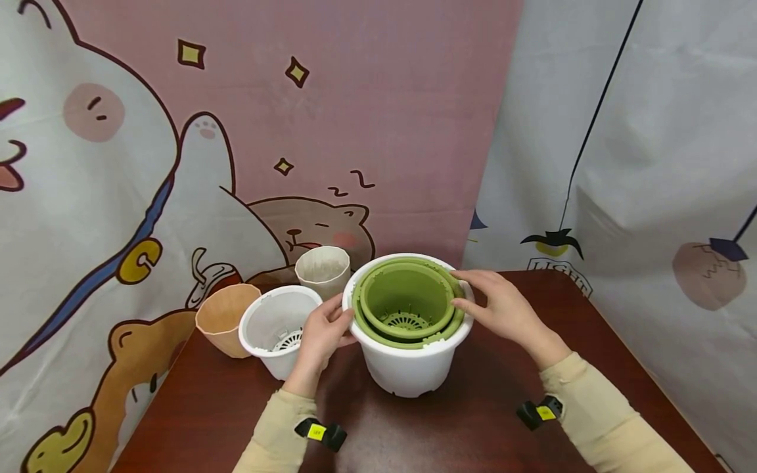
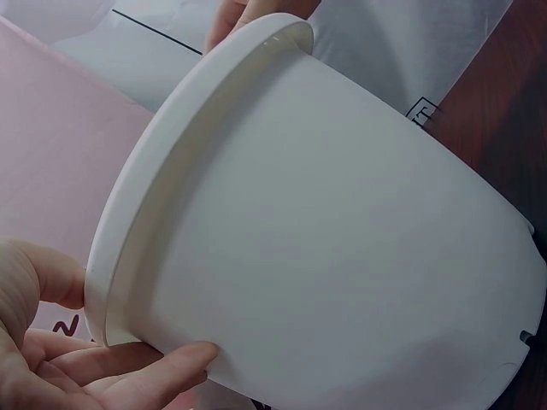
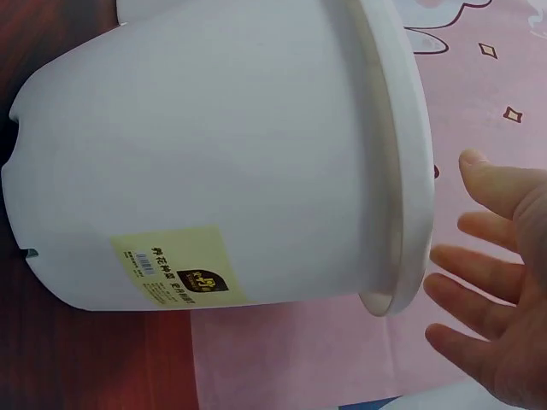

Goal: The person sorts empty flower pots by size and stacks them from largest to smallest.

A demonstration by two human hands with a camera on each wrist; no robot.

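A large white flower pot [image 1: 408,368] stands upright on the table, with a green pot [image 1: 353,309] nested in it and a smaller green pot [image 1: 408,289] inside that one. My left hand [image 1: 322,332] grips the white pot's left rim; in the left wrist view its thumb is at the rim and its fingers [image 2: 171,376] lie under the lip against the wall. On the opposite side, my right hand [image 1: 503,309] reaches over the rim towards the green pots' edges. The right wrist view shows the fingers [image 3: 479,278] spread and fairly straight beside the rim.
Left of the nested pots stand a smaller white pot [image 1: 260,328] with a slotted bottom, an orange faceted pot [image 1: 221,315] and a cream faceted pot [image 1: 324,266]. A yellow label [image 3: 179,266] is stuck on the large white pot. Printed cloth [image 1: 384,131] hangs behind the dark red table [image 1: 378,447].
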